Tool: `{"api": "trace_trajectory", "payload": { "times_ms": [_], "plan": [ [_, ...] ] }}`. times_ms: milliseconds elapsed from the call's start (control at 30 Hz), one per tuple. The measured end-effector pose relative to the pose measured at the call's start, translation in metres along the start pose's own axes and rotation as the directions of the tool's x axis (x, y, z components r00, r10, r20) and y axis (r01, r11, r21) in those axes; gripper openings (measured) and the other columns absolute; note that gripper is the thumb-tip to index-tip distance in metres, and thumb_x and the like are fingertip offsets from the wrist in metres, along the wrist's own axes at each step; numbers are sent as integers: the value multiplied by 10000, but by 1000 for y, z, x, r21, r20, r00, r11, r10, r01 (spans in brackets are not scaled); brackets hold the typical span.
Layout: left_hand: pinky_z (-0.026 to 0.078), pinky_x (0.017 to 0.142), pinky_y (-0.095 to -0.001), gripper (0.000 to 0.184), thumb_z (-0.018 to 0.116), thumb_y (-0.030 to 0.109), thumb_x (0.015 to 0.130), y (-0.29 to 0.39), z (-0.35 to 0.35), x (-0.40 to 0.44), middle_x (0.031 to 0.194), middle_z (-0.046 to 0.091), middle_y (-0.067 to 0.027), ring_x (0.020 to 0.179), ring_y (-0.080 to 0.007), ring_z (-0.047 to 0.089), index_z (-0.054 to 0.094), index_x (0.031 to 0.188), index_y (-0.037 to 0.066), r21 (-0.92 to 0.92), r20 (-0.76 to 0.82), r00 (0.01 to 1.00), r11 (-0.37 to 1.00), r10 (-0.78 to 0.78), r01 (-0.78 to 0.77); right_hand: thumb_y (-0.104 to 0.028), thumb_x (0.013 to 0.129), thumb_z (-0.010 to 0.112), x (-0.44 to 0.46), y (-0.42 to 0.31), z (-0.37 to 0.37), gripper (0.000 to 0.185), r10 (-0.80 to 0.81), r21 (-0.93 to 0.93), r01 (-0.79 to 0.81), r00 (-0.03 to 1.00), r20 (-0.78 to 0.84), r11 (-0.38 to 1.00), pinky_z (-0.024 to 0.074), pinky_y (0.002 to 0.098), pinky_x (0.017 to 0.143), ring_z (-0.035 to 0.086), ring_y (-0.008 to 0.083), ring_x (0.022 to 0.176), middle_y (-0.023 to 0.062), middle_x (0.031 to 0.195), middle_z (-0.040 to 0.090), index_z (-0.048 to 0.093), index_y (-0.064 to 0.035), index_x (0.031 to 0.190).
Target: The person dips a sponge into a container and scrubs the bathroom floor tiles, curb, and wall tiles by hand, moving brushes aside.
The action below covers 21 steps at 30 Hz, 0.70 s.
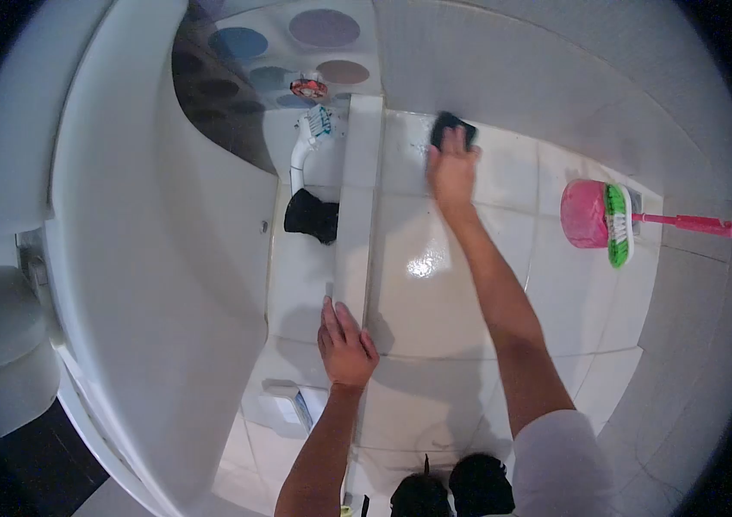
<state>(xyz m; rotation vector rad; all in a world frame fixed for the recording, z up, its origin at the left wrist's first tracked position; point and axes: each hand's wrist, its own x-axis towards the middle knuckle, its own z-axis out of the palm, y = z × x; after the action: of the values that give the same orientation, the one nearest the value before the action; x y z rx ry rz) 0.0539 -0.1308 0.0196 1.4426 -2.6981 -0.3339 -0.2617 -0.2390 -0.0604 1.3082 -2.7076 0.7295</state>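
My right hand [452, 177] presses a dark green or black scouring pad [447, 123] against the wet white floor tiles [422, 284], close to the wall. Its fingers lie over the pad. Beside the low white curb [355, 224], my left hand [346, 346] leans at the edge with fingers stretched out and nothing in them. Ahead of that hand lies a black pad-like item [312, 215], narrow in the middle. Beyond it is a white-handled brush [300, 155] with teal and white bristles.
A pink scoop [584, 214] with a long handle lies at the right, a green-and-white bristled brush [618, 226] against it. A white container [287, 407] stands near my left forearm. The white basin or tub side [159, 258] fills the left. A red-labelled item [308, 88] lies at the back.
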Motion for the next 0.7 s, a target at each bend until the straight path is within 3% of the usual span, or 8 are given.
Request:
{"api": "trace_trajectory", "payload": {
  "times_ms": [33, 100, 167, 300, 333, 433, 533, 700],
  "plan": [
    [340, 1028, -510, 625, 462, 159, 863, 0, 0, -2, 1429, 262, -316, 1260, -471, 367, 241, 1389, -96, -8, 17, 1000, 1000, -1, 1, -202, 865, 566, 2, -20, -2, 398, 13, 136, -30, 992, 126, 990, 375, 468, 966, 502, 433, 1047, 232, 1302, 509, 555, 3, 1206],
    [341, 1028, -508, 617, 455, 157, 866, -1, -1, 0, 1429, 263, -316, 1257, -471, 370, 245, 1387, -96, -5, 9, 1000, 1000, 4, -4, -103, 837, 576, -30, -46, 11, 328, -281, 77, 287, 956, -86, 955, 435, 432, 876, 517, 412, 947, 188, 1276, 541, 585, 11, 1145],
    [342, 1028, -506, 608, 448, 155, 869, 2, 0, -3, 1430, 263, -316, 1254, -471, 374, 249, 1386, -97, -15, 7, 1000, 1000, 17, -17, -84, 825, 575, -58, -39, -25, 316, -327, 176, 299, 930, 165, 938, 437, 424, 884, 525, 392, 947, 180, 1274, 544, 603, -5, 1130],
    [341, 1019, -504, 638, 495, 173, 842, -2, 2, -3, 1435, 273, -294, 1250, -455, 382, 269, 1375, -94, 9, -46, 998, 999, 36, -36, -84, 788, 577, -179, 17, -98, 387, -694, 354, 602, 667, 271, 716, 483, 432, 855, 547, 363, 1016, 155, 1229, 575, 592, -60, 1173],
    [334, 1029, -507, 635, 491, 165, 846, -1, 4, -1, 1437, 269, -296, 1258, -458, 374, 261, 1378, -94, -7, -59, 997, 999, 40, -41, -84, 788, 577, -183, 43, -105, 387, -678, 328, 596, 680, 279, 733, 483, 432, 855, 547, 363, 1016, 155, 1229, 575, 592, -60, 1173],
    [326, 1040, -507, 628, 483, 142, 851, -1, 4, -2, 1432, 271, -307, 1273, -461, 360, 251, 1384, -94, 15, -53, 997, 998, 60, -60, -124, 839, 585, -172, 95, -123, 392, -135, 302, 48, 952, 274, 952, 455, 444, 834, 551, 354, 928, 154, 1246, 569, 546, -21, 1215],
    [313, 1056, -504, 612, 455, 125, 871, 0, 3, -2, 1436, 258, -319, 1281, -474, 345, 229, 1400, -87, -15, -68, 995, 997, 75, -76, -134, 829, 616, -97, 120, -112, 364, -38, -15, 36, 993, -109, 999, 412, 469, 877, 541, 407, 930, 154, 1261, 568, 585, 17, 1158],
    [323, 1052, -489, 623, 465, 117, 859, -1, 3, -2, 1426, 278, -315, 1271, -468, 360, 236, 1402, -83, -43, -116, 989, 994, 92, -98, -226, 824, 684, -164, 75, -172, 360, -48, 31, 40, 946, 322, 999, 500, 393, 799, 604, 288, 914, 136, 1166, 624, 627, -28, 1120]
  ]
}}
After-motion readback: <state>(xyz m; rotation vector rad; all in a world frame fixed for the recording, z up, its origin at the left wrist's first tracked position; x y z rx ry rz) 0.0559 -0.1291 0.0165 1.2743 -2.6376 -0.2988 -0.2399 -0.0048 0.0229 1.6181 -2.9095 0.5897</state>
